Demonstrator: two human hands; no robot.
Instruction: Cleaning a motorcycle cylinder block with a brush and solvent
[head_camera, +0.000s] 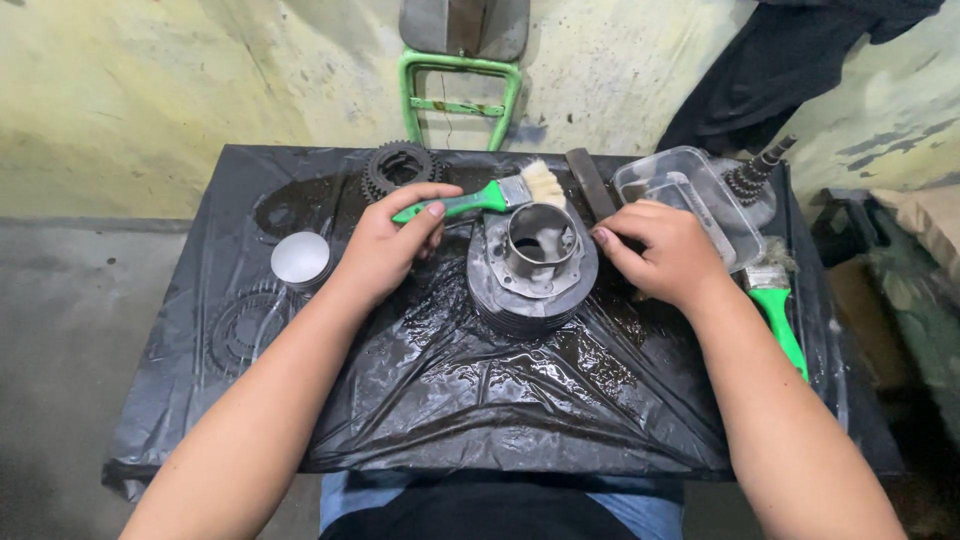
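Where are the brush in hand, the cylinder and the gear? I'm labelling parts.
Brush (487, 198), head view: on its green handle, near the ferrule.
Cylinder (541, 240), head view: on the upright sleeve's rim.
Gear (398, 165), head view: on its toothed ring, behind the left hand (385, 248).

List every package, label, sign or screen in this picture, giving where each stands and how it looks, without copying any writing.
Clear plastic container: the only package, at the far right of the black plastic sheet, beyond the right hand; rectangular with rounded corners, transparent, no label that shows.
Labels, signs, screens: none in view.
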